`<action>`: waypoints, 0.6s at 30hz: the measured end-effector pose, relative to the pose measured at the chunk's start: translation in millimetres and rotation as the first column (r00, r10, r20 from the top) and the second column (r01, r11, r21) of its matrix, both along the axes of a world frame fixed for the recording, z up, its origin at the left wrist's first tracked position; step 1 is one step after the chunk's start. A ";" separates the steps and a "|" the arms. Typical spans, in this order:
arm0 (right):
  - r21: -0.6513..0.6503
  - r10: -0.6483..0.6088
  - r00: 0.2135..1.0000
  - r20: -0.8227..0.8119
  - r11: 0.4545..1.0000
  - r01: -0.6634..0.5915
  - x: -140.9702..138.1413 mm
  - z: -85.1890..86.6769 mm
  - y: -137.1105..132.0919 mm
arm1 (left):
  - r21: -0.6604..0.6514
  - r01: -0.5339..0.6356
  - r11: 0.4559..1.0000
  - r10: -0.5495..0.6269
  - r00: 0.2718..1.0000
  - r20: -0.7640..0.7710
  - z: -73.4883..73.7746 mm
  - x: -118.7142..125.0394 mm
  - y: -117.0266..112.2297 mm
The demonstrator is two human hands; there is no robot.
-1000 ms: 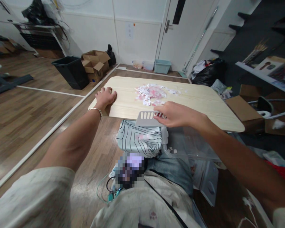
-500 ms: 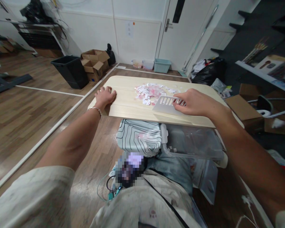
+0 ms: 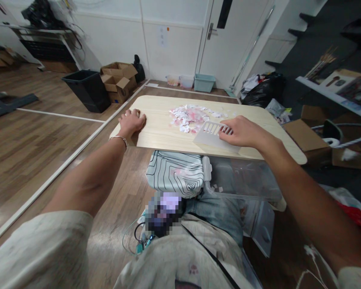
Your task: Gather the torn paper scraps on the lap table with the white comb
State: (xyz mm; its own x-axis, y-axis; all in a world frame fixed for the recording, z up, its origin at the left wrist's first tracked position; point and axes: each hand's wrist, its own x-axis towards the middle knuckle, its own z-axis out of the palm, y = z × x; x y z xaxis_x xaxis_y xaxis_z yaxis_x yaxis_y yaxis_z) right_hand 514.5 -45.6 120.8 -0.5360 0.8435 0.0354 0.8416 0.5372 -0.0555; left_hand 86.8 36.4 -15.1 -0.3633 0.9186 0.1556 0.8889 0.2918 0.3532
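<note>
Pinches the scraper point(image 3: 207, 137) between thumb and fingers of the right hand point(image 3: 241, 130), at the near side of the table point(image 3: 156, 124), just beside the scraps point(image 3: 189, 115) (white paper, partly stained pink). Rests the left hand point(image 3: 131, 121) on the table's left end with fingers slightly spread. Has a bag point(image 3: 174, 172) and box point(image 3: 249, 174) just below.

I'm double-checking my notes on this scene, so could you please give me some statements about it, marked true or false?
1. The right hand holds a slotted tool. True.
2. The left hand is raised above the table. False: it rests on the table's left end.
3. White and pinkish scraps lie on the table. True.
4. The pale blue tub stands on the table. False: it is on the floor.
5. The bin on the floor is black. True.
</note>
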 end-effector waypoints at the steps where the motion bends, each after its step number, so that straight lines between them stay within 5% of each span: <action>1: 0.008 -0.004 1.000 0.009 1.000 0.004 -0.6 -0.1 -1.6 | -0.004 0.002 1.000 -0.002 1.000 -0.005 0.7 0.4 -0.5; 18: 0.102 -0.066 0.994 0.087 0.993 0.057 -2.0 -5.2 -1.9 | -0.006 0.002 1.000 -0.002 1.000 -0.011 0.9 1.0 -1.6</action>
State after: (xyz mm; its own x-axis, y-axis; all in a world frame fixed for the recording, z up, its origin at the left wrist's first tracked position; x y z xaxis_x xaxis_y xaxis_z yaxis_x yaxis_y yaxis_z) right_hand 512.5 -47.6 115.6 -0.4883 0.8695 0.0745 0.8722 0.4835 0.0733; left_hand 87.8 34.8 -14.2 -0.3598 0.9201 0.1544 0.8934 0.2921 0.3413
